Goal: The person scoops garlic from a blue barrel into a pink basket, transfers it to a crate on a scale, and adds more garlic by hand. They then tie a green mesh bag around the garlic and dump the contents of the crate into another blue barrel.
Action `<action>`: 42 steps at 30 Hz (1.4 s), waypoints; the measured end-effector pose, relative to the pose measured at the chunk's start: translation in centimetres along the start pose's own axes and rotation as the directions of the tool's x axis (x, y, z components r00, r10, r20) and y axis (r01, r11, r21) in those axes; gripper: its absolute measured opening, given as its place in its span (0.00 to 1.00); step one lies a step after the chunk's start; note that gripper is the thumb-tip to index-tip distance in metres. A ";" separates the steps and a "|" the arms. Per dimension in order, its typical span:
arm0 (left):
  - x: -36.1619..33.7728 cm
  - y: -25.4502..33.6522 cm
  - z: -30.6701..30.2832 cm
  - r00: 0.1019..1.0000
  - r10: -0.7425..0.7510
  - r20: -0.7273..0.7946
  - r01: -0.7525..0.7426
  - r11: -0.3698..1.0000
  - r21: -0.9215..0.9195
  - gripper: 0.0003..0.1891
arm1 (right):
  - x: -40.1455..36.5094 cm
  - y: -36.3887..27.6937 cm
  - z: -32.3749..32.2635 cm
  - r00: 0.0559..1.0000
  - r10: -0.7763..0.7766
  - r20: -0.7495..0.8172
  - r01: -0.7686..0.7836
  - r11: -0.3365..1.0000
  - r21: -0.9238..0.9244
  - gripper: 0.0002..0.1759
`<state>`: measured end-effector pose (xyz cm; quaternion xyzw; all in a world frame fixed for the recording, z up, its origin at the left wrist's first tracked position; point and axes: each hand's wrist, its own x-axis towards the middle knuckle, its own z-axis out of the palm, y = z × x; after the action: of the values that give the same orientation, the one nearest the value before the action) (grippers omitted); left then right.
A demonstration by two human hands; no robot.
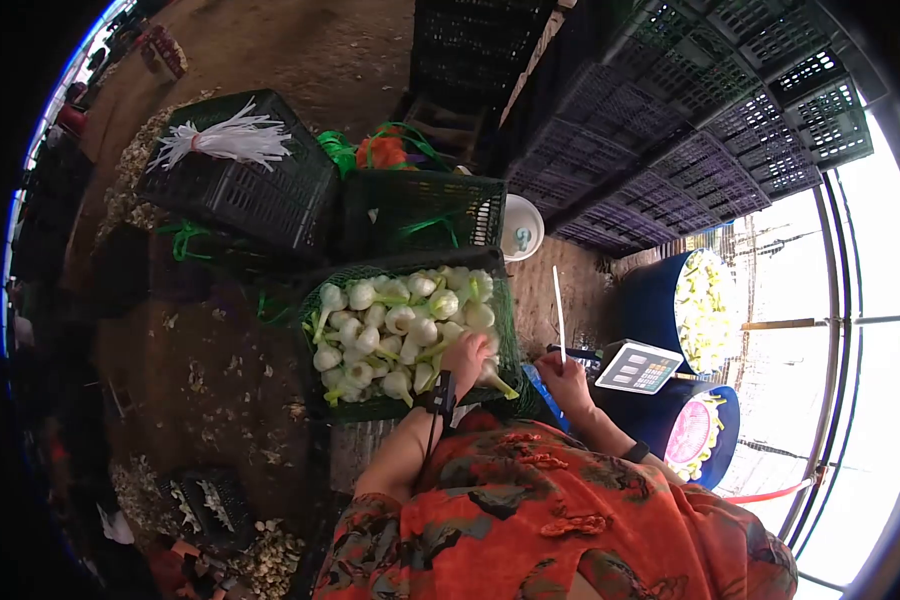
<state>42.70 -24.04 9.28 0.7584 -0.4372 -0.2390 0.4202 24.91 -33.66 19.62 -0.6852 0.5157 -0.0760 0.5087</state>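
Observation:
A black crate lined with green netting [513,330] stands in front of me, heaped with white garlic bulbs [400,320] on short green stems. My left hand [467,357] rests at the near right part of the heap, its fingers curled in among the bulbs and the net; what they grip is hidden. Just right of the crate, my right hand [564,386] pinches a long thin white strip [559,305] that sticks up away from me. A blue thing [543,392] lies beside this hand, partly covered.
A bundle of white strips [232,140] lies on a black crate [270,205] at the far left. Right of me is a scale with a keypad [638,368], near blue barrels [655,300] of pale trimmings. A white bucket [523,228] and stacked crates [650,150] stand beyond.

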 end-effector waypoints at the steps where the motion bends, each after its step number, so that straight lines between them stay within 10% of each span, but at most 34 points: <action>1: 0.3 -0.4 0.5 1.000 -0.004 0.006 0.004 1.000 -0.020 0.07 | -0.2 0.1 -0.3 1.000 0.004 0.001 -0.004 1.000 -0.001 0.11; 11: 1.5 -0.6 -0.3 0.987 0.064 0.148 -0.102 0.957 0.272 0.05 | 0.4 2.8 -0.1 0.999 0.033 -0.011 -0.034 0.999 -0.043 0.12; 14: -0.2 0.9 -2.3 0.952 0.154 0.264 -0.148 0.988 -0.043 0.10 | 0.2 2.1 0.0 0.999 0.038 -0.034 -0.040 0.997 -0.058 0.12; 16: -1.2 1.8 -3.0 0.839 0.362 0.405 -0.436 0.894 0.103 0.15 | 0.2 2.4 0.2 0.999 0.037 -0.019 -0.038 0.998 -0.045 0.12; 21: -1.6 2.9 -2.5 0.819 -0.011 0.573 -0.224 0.914 0.338 0.21 | 0.1 2.3 0.5 0.998 0.055 0.006 -0.055 0.996 -0.073 0.13; 30: -0.8 4.5 -7.0 0.942 -0.180 0.284 0.164 0.983 0.079 0.06 | 0.3 2.8 0.8 0.999 0.026 0.034 -0.022 0.995 -0.100 0.11; 36: -1.4 4.4 -9.8 0.995 0.092 0.025 -0.095 0.984 0.148 0.13 | 0.6 4.2 1.3 0.998 0.054 0.025 -0.051 0.990 -0.129 0.12; 42: -1.8 2.8 -3.6 0.861 -0.015 0.509 -0.269 0.835 0.480 0.27 | 0.3 2.2 1.3 0.997 0.050 0.065 -0.038 0.984 -0.175 0.13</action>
<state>43.14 -21.63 13.56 0.7265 -0.6296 -0.2629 0.0813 24.50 -32.99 17.15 -0.7176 0.5174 0.0044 0.4661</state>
